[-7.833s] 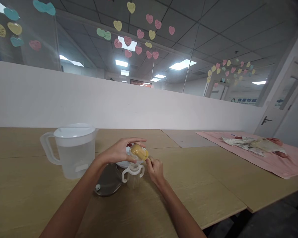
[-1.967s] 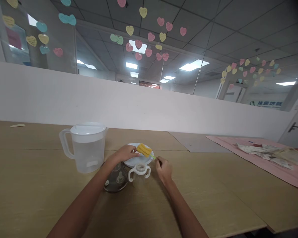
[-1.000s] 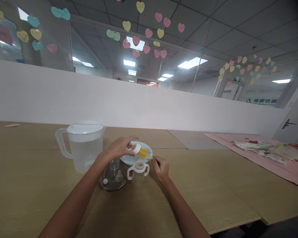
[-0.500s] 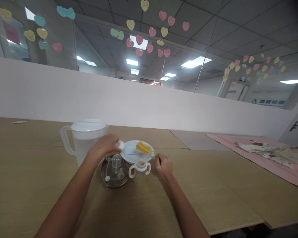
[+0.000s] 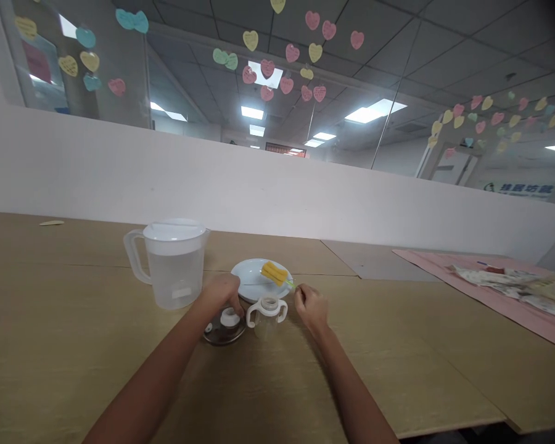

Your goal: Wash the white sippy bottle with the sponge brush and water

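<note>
My left hand (image 5: pixel 224 293) is closed over a round metal tray (image 5: pixel 222 340), its fingertips on a white bottle collar (image 5: pixel 230 317) low in the tray. The hand hides most of the tray's other small parts. My right hand (image 5: pixel 311 306) is closed on the thin green handle of a yellow sponge brush (image 5: pixel 274 273). That sponge head hovers over or rests on a white plate (image 5: pixel 245 282); I cannot tell which. Between my hands a clear baby bottle (image 5: pixel 267 317) with two white side handles stands upright, its mouth uncovered.
Behind my left forearm stands a lidded translucent pitcher (image 5: pixel 176 271). A pink cloth (image 5: pixel 425 262) with papers on it lies at the right. Along the back of the table (image 5: pixel 374 357) runs a low white wall (image 5: pixel 240 191) topped by glass.
My left hand has lowered the white collar from beside the plate down into the metal tray. The right hand keeps the sponge brush by the plate. The view has shifted slightly.
</note>
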Action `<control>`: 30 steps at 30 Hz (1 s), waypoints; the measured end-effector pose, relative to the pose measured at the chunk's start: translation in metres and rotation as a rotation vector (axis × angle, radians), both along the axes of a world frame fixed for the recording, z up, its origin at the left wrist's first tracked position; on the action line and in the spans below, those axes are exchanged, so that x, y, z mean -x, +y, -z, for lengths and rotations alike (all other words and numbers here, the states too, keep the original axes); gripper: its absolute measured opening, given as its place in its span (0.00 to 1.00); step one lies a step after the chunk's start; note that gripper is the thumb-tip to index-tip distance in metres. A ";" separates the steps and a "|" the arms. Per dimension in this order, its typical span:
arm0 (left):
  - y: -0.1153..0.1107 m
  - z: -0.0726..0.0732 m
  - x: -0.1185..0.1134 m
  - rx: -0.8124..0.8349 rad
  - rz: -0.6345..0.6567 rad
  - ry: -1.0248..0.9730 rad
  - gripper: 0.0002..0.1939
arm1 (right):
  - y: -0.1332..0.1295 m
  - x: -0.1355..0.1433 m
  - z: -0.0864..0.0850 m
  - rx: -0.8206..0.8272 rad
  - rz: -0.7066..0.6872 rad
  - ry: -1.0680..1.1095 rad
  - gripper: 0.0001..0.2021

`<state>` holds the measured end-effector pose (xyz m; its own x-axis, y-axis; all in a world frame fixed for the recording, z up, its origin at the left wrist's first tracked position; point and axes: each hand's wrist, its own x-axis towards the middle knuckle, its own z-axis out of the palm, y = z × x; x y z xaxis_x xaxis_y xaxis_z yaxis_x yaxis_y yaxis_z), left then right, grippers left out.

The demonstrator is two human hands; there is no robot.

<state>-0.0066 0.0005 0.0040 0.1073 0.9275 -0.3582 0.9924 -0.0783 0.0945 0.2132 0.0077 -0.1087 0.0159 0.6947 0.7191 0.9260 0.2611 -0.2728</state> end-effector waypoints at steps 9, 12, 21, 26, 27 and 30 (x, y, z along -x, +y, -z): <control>0.007 0.015 0.000 -0.001 0.050 -0.022 0.07 | 0.002 0.001 0.000 -0.045 0.013 -0.007 0.16; 0.006 0.012 0.000 -0.034 0.041 0.001 0.06 | 0.002 0.001 0.000 -0.047 0.030 0.008 0.16; -0.037 -0.025 -0.015 -0.355 0.303 -0.046 0.20 | 0.004 -0.002 0.000 -0.031 0.061 0.175 0.14; -0.043 -0.009 -0.032 -0.319 0.614 -0.169 0.25 | 0.011 -0.001 0.006 -0.127 0.046 0.208 0.17; -0.040 -0.003 -0.035 -0.334 0.614 -0.162 0.24 | 0.012 -0.001 0.007 -0.149 0.038 0.216 0.18; -0.031 0.009 -0.040 -0.405 0.574 -0.155 0.19 | 0.014 0.000 0.008 -0.206 0.001 0.253 0.20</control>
